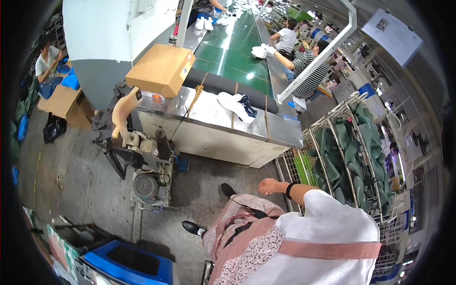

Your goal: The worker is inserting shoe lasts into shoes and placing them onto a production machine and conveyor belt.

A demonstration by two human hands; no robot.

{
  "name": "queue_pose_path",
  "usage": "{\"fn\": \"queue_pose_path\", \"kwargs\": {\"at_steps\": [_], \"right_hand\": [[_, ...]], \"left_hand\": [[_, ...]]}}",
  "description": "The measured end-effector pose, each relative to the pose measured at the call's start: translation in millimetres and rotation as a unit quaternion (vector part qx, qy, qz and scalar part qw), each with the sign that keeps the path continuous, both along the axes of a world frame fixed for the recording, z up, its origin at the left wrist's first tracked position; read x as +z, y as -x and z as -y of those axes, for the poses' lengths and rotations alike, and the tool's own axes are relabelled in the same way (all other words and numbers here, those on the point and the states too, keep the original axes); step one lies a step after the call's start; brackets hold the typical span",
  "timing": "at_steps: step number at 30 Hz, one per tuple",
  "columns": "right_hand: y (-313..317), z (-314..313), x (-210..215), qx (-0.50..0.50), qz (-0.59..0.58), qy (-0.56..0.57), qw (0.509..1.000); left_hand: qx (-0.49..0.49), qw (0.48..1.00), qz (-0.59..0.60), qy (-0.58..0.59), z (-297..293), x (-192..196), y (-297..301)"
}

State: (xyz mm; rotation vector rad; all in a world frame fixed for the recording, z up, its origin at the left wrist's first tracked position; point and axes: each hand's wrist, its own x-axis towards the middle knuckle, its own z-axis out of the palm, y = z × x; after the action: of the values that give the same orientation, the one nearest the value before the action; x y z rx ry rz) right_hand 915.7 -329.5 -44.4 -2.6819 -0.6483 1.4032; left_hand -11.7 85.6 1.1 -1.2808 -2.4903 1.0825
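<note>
My right hand (pixel 270 186) hangs over the floor beside my apron (pixel 256 247), a black band on its wrist. Its fingers look curled in, and nothing shows in them. My left hand is out of the picture. Ahead of the right hand, a metal-topped counter (pixel 209 116) closes the end of a conveyor. On that counter lies a white shoe with a dark blue opening (pixel 239 107), apart from my hand. A cardboard box (pixel 161 70) stands at the counter's left end.
A machine with a tan foot-shaped form (pixel 124 114) and a motor (pixel 145 186) stands left of my feet. To my right is a wire rack (pixel 327 161) of green pieces. A blue-framed item (pixel 133 259) sits lower left. Co-workers sit along the green conveyor belt (pixel 232 52).
</note>
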Motion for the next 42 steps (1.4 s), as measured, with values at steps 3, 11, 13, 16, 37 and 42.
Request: {"fn": "queue_pose_path", "kwargs": {"at_steps": [3,11,13,16,37,42], "right_hand": [[-0.2,6.8,-12.7,-0.044,-0.017,0.005,0.999],[-17.0,-36.7,-67.9,0.102,-0.022,-0.026,0.994],[-32.5,-62.9,-79.6,0.143,-0.05,-0.053,0.987],[-46.1,-121.9,-89.9,0.156,-0.036,-0.11,0.981],[-109.3,-297.9,116.1,-0.024,-0.507,-0.452,0.734],[-95.1,-354.3,137.9,0.118,-0.353,-0.563,0.738]], "left_hand": [[0.005,0.997,0.051,-0.054,6.1,8.9,-36.8],[0.028,0.95,0.226,-0.213,48.1,37.4,-164.2],[0.033,0.925,0.285,-0.249,69.2,45.5,-208.8],[0.033,0.884,0.367,-0.288,100.6,60.9,-293.6],[-0.238,0.546,0.747,-0.296,133.3,75.5,-806.7],[-0.131,0.504,0.802,-0.294,81.7,36.6,-809.8]]}}
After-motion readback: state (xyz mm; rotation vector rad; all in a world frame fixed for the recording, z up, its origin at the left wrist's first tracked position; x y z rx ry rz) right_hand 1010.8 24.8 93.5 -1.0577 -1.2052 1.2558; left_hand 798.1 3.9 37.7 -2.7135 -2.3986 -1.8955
